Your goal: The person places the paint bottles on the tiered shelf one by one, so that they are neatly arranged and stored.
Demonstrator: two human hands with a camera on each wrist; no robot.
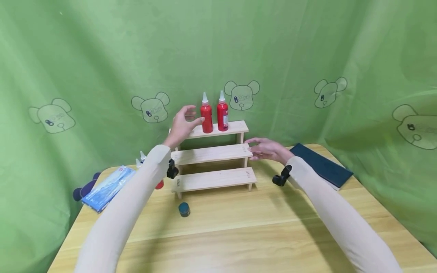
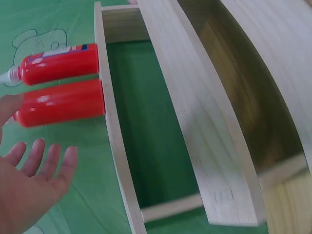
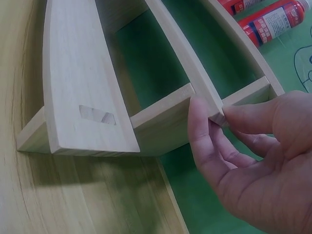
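on pale wood table (image 1: pixel 218 242), stepped shelf (image 1: pixel 215 179); green curtain (image 1: pixel 280 45) behind

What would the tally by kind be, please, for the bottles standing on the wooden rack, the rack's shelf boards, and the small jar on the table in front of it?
Red bottles: 2
Shelf boards: 3
Dark jar: 1
Total: 6

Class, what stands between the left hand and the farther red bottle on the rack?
The nearer red bottle, on the top shelf; the head view shows it.
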